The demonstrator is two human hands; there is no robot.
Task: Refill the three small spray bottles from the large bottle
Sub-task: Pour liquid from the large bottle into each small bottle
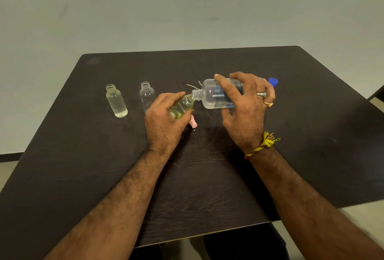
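Dark wood-grain table (207,187) against plain pale wall, seen from above. Large bottle (220,93) tipped near horizontal over table centre, clear plastic w/ blue-print label, neck pointing left, mouth touching or just at the mouth of a small spray bottle (181,105). Right hand (246,104) wrapped over large bottle's body, thumb on near side, fingers curled across top, two rings showing, yellow thread at wrist. Left hand (166,118) gripping the small bottle round its body, tilted w/ neck up-right toward the pour; liquid inside looks yellowish, level hard to read. Two more small bottles upright and uncapped to the left: far-left one (116,101) w/ clear liquid inside, middle one (147,95) looks empty, just beside left hand. Pink piece (193,123), prob. a spray cap, lying under left hand; thin dip tubes (192,86) behind the necks; blue cap (273,82) past right hand. Handling guess: thin plastic, light, squashy under pressure, slippery if wet; best held mid-body, not at neck. Narrow mouths, so spill risk high; slow tilt needed. Both forearms reaching forward, wrists bent inward toward each other.
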